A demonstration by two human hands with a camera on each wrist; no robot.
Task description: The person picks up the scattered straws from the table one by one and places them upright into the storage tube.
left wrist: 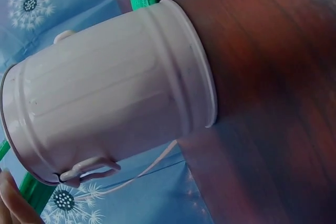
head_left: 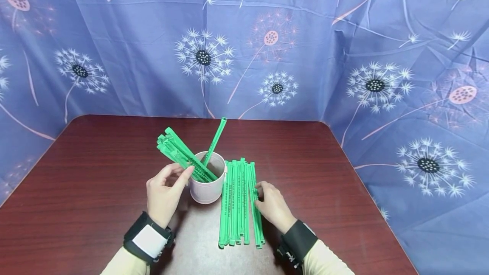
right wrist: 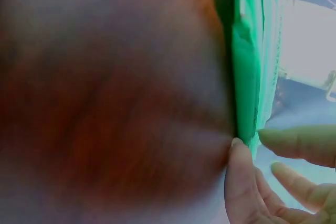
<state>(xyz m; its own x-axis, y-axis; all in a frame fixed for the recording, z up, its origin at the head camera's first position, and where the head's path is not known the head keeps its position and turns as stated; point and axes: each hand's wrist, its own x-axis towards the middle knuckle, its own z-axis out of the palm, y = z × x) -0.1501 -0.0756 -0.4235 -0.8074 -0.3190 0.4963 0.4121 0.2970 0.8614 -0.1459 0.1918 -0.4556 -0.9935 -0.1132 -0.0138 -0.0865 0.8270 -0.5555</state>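
A light-coloured bucket with small side handles stands on the table, seen close up in the left wrist view. Several long green wrapped sticks with dark printing lean out of it to the left, and one green stick leans right. My left hand is at the bucket's left rim, thumb and forefinger pinching the left-leaning bundle. Beside the bucket lies a row of similar sticks. At its right edge, my right hand pinches a green stick between thumb and forefinger.
The dark red wooden table has rounded far corners. Behind it and along its right side hangs a blue cloth printed with dandelions. Each wrist wears a black band, the left band carrying a white panel.
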